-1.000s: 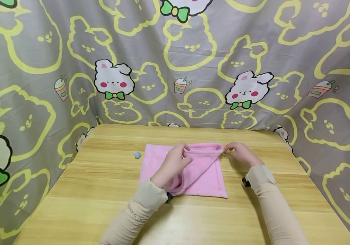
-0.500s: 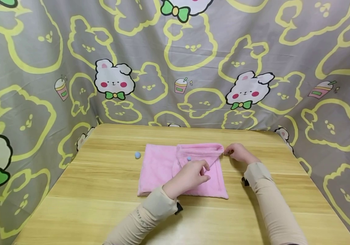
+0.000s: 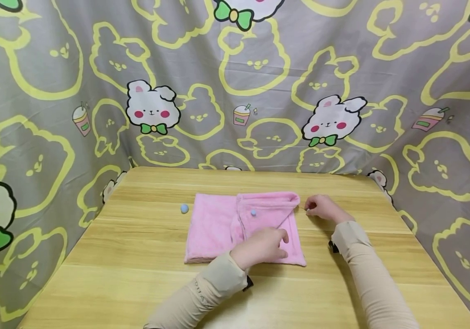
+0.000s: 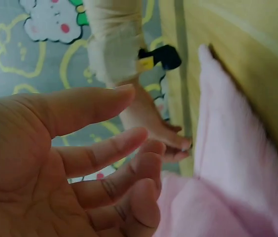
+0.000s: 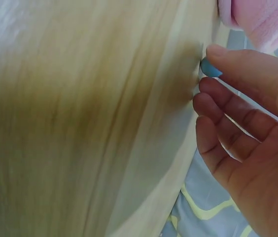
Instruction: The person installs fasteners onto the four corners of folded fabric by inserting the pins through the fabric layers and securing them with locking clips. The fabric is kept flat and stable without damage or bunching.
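A pink plush cloth (image 3: 212, 228) lies folded on the table, its right part doubled over with a slanting edge. On the folded part sits a small light-blue ball (image 3: 253, 213); another small blue ball (image 3: 184, 208) lies on the wood left of the cloth. My left hand (image 3: 261, 246) hovers over the cloth's front right with loosely bent fingers and nothing in them, as the left wrist view also shows. Beyond the cloth's back right corner, my right hand (image 3: 323, 208) pinches a small blue ball (image 5: 210, 68) between thumb and index finger, close to the tabletop.
The wooden table (image 3: 115, 256) stands against a grey curtain (image 3: 202, 55) with yellow outlines and white rabbits, which closes off the back and both sides. Black wrist cameras (image 3: 333, 246) sit under both sleeves.
My left hand has moved right and toward the front, uncovering the blue ball on the folded cloth. My right hand has drawn slightly away from the cloth's corner, to the right.
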A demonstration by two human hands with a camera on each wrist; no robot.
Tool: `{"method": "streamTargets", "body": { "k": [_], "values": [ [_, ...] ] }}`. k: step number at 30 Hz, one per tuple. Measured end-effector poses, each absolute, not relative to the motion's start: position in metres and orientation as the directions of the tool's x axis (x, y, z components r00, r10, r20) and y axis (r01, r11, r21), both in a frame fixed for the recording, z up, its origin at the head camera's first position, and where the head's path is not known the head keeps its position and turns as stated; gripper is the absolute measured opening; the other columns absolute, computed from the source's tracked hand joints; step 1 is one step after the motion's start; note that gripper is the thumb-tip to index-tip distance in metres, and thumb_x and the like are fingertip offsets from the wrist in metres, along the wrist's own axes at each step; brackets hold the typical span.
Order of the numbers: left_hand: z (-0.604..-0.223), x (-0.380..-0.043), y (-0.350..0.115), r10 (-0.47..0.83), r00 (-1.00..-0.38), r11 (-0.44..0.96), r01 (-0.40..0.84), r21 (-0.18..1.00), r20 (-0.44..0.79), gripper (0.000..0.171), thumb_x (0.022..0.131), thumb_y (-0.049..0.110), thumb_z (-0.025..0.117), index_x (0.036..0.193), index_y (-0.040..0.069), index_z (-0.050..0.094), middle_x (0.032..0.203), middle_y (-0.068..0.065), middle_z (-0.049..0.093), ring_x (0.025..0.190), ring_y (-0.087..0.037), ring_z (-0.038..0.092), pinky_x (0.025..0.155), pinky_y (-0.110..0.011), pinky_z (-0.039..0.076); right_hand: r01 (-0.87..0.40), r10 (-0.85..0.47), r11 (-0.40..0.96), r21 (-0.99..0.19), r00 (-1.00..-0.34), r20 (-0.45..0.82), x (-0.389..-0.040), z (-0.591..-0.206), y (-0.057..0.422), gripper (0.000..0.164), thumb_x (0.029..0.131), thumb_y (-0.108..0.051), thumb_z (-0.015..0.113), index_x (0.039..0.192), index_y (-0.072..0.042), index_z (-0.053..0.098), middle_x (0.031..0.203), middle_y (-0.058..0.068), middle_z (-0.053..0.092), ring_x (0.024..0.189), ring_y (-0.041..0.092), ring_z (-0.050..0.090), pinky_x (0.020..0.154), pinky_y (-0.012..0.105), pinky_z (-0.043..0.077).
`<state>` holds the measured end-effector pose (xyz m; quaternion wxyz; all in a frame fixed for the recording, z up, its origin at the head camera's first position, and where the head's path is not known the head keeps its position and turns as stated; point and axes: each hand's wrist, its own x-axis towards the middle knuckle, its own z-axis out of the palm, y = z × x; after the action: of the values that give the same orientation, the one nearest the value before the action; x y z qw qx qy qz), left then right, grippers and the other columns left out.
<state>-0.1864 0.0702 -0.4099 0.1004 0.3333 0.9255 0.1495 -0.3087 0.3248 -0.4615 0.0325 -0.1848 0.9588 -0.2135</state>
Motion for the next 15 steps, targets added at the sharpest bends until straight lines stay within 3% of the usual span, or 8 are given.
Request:
{"method": "streamTargets", "body": {
  "k": [5,11,15],
  "values": [
    [-0.422,-0.184,0.086,0.702,-0.693,0.710,0.665,0.231,-0.163,0.022,0.077,0.027,0.067,0.099,0.026,0.062,0.086,0.008,0.060,0.079,-0.005,0.052,0.072,-0.018,0.042,-0.360,-0.385,0.838,-0.410,-0.923,0.024,-0.308,-0.461,0.322,0.008,0.071,-0.005,0.066,0.075,-0.007,0.060,0.071,0.000,0.059,0.067,0.011,0.049,0.063,0.025,0.040],
    [-0.435,-0.181,0.099,0.682,-0.708,0.728,0.681,0.079,-0.184,0.017,0.071,0.027,0.070,0.085,0.024,0.060,0.080,0.008,0.057,0.074,-0.007,0.053,0.065,-0.020,0.043,-0.364,-0.391,0.830,-0.424,-0.920,0.024,-0.305,-0.460,0.320,0.005,0.072,-0.003,0.065,0.075,-0.006,0.062,0.070,0.000,0.059,0.066,0.011,0.048,0.062,0.025,0.040],
    [-0.437,-0.177,0.103,0.677,-0.717,0.729,0.684,0.021,-0.167,0.016,0.074,0.025,0.068,0.085,0.020,0.058,0.078,0.006,0.056,0.071,-0.008,0.054,0.063,-0.021,0.044,-0.366,-0.386,0.822,-0.437,-0.921,0.045,-0.298,-0.460,0.323,0.004,0.075,-0.007,0.066,0.076,-0.003,0.064,0.071,0.001,0.062,0.067,0.010,0.050,0.064,0.025,0.042]
  ]
}}
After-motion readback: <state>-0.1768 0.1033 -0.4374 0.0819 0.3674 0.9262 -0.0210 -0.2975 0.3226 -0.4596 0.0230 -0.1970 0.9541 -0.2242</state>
